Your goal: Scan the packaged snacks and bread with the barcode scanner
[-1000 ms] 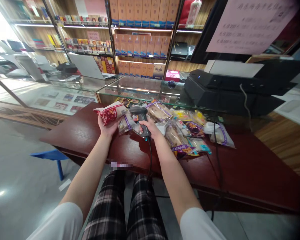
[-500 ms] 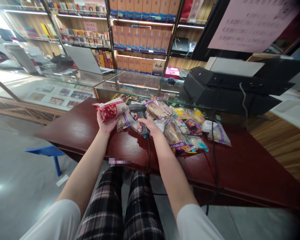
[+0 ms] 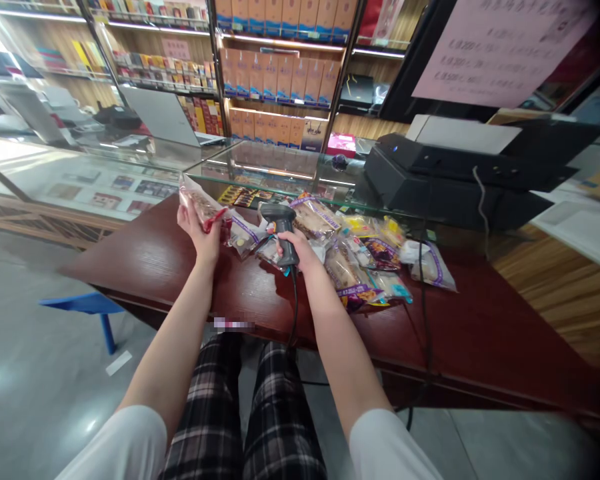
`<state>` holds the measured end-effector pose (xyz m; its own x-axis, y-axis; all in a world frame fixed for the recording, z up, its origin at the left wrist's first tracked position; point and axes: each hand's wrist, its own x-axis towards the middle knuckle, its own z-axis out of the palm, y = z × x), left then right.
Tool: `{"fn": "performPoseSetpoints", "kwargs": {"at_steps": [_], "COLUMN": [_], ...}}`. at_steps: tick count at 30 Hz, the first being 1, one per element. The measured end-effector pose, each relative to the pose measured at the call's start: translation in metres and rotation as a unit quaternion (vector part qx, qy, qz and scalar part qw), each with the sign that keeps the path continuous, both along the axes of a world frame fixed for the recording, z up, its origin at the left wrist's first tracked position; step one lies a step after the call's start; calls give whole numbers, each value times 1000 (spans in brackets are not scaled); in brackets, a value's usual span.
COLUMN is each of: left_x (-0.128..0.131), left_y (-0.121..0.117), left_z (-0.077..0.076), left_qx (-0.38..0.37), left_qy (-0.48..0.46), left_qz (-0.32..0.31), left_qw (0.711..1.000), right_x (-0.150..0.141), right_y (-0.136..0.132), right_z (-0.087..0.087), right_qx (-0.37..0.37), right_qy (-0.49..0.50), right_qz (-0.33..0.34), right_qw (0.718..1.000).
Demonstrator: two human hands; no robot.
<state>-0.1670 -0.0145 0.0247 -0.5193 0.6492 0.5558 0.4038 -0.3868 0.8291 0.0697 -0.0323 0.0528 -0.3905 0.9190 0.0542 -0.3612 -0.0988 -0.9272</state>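
Note:
My left hand (image 3: 199,230) is closed on a red and white snack packet (image 3: 200,203), held up on edge above the dark red wooden counter (image 3: 160,257). My right hand (image 3: 300,252) grips the handle of a black barcode scanner (image 3: 281,229), whose head points left toward the packet. The scanner's cable hangs down off the counter edge between my knees. Just right of the scanner lies a heap of several wrapped bread and snack packets (image 3: 350,257).
A black printer or till unit (image 3: 460,180) stands at the back right, with a pink paper notice (image 3: 495,50) above it. Glass display cases (image 3: 105,167) run behind the counter. Shelves of boxed goods (image 3: 275,73) fill the back wall. A blue stool (image 3: 87,307) stands lower left.
My left hand has turned the red packet from lying flat toward the scanner to standing on edge, and shifted it slightly left. The right hand has stayed on the scanner.

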Motion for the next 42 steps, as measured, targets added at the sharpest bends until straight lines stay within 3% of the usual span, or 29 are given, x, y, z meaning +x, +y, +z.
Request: {"fn": "performPoseSetpoints", "kwargs": {"at_steps": [3,8,11,16,22,27,30,35,38,40,42], "left_x": [-1,-1,4,13,9,4,-9,-56,-78,-82,-80], "left_y": [-3,-12,-19,-17,-10,-5,2,5,-9,-19,-26], "left_z": [-6,-6,-3,-8,-17,-15,-12,-10,-17,-22,-27], "left_qx": [-39,-199,-200,-190,-159,-203,-227,-264,-196,-145,-140], "left_qy": [133,246,292,296,257,314,365,389,405,430,455], "left_qz": [115,159,161,122,139,133,119,16,2,24,42], "left_qw": [984,935,921,928,943,918,895,883,893,891,878], "right_x": [1,2,1,1,2,1,-1,-2,2,6,9], "right_y": [-2,1,3,5,5,5,5,10,12,13,13], "right_z": [2,1,0,-2,-3,-5,-8,-18,-24,-27,-29], "right_qx": [-7,11,11,10,19,19,3,-15,-16,-20,-24], "right_qy": [-8,-3,6,14,-3,-1,-6,-24,-18,-11,-7], "right_qz": [14,-1,-1,3,5,-5,10,28,48,76,86], "right_qw": [1000,1000,1000,1000,1000,1000,1000,999,999,997,996]}}
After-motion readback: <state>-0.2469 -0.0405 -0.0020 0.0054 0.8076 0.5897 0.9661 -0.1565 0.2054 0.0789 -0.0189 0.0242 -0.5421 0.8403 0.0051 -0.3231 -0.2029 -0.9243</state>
